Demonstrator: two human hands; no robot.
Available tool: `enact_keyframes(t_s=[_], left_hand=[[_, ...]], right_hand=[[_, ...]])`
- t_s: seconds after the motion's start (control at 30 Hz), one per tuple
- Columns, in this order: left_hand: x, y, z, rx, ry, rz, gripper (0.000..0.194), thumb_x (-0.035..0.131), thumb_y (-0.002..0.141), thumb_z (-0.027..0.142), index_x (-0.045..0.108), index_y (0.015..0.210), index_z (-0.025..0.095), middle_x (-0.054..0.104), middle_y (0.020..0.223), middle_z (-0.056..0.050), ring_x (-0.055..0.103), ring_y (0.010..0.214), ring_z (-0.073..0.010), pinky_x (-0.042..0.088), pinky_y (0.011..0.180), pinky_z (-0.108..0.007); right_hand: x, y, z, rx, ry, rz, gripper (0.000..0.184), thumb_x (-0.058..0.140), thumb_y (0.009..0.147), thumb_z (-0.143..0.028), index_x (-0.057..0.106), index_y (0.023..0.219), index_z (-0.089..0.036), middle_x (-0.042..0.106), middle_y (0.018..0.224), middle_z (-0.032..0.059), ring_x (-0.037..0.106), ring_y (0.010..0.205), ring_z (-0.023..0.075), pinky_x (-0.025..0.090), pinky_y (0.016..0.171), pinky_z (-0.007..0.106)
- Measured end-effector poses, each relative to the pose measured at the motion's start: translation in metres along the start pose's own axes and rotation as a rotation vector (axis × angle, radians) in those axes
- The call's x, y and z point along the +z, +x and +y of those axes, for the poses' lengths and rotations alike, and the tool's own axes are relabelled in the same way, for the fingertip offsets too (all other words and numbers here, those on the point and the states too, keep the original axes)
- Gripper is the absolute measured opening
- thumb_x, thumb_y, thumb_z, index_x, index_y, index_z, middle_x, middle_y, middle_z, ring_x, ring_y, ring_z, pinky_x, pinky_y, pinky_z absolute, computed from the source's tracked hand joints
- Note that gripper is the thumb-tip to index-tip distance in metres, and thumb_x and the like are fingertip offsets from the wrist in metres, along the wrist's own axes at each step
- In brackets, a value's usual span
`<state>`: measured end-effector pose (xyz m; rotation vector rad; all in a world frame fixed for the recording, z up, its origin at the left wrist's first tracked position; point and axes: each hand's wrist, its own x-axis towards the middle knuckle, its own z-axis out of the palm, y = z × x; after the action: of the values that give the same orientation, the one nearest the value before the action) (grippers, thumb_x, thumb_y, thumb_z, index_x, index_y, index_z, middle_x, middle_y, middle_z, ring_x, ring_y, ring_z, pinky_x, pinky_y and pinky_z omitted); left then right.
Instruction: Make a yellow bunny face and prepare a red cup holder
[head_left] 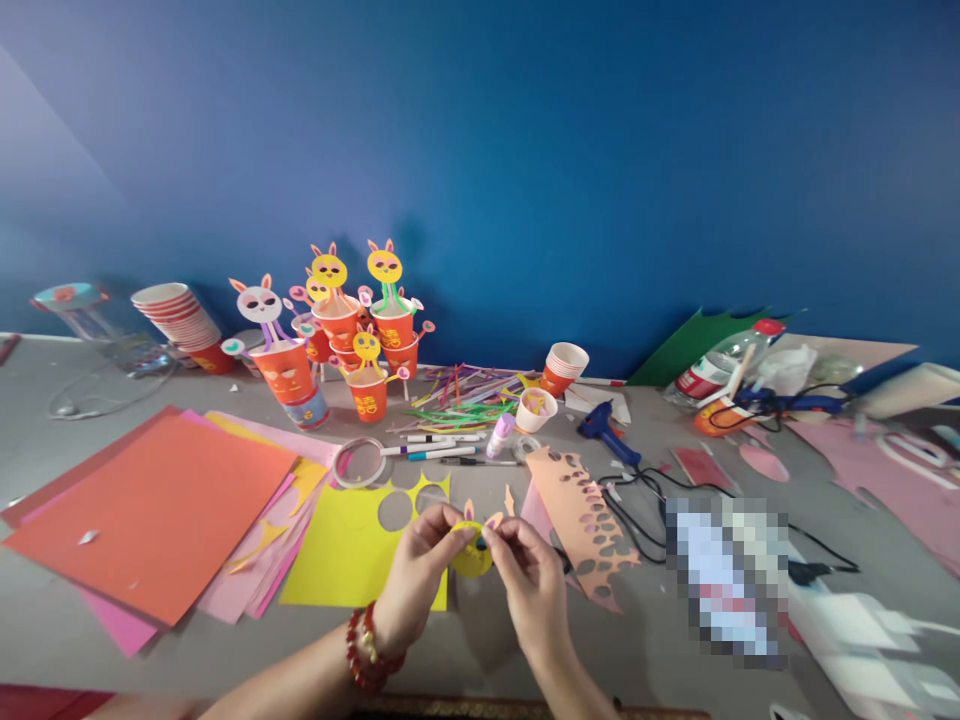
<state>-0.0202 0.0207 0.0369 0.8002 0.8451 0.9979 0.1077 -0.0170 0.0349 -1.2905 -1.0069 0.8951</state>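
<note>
Between my two hands is a small yellow paper rabbit face (471, 562) with two peach ears and a dark eye spot. My left hand (420, 560), with red beads at the wrist, pinches its left edge near one ear. The fingers of my right hand (534, 580) are closed at its upper right, by the other ear. A yellow paper sheet (337, 550) with round holes lies behind my left hand. Just beyond my right hand is a peach paper sheet (570, 500) full of cut-outs.
Finished rabbit cups (289, 375) stand at the back left, near stacked paper cups (176, 320). Orange sheets (172, 500) lie at left. Pipe cleaners (465, 405), markers (442, 450), a tape roll (358, 463) and a glue stick (500, 437) sit mid-table. A blue glue gun (607, 430) with its cord is at right.
</note>
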Motion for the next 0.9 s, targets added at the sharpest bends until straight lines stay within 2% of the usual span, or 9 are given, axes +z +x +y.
enact_keyframes(t_s=[0.27,0.9], left_hand=[[0.0006,-0.0014,0.0010,0.007,-0.012,0.011,0.030,0.081,0.073,0.036,0.060,0.070,0.016,0.055,0.068,0.002,0.046,0.064,-0.0111,0.040,0.063,-0.022],[0.0015,-0.0018,-0.0002,-0.008,-0.051,-0.002,0.029,0.081,0.073,0.036,0.059,0.070,0.016,0.055,0.069,0.003,0.046,0.064,-0.0104,0.040,0.062,-0.021]], right_hand=[[-0.0011,0.0031,0.0037,-0.010,0.012,-0.043,0.035,0.067,0.086,-0.046,0.055,0.067,-0.019,0.054,0.066,0.0004,0.048,0.060,0.0137,0.043,0.054,0.022],[-0.0020,0.0024,0.0028,0.020,0.019,-0.030,0.035,0.069,0.085,-0.047,0.056,0.068,-0.019,0.053,0.065,-0.0002,0.048,0.059,0.0138,0.043,0.054,0.022]])
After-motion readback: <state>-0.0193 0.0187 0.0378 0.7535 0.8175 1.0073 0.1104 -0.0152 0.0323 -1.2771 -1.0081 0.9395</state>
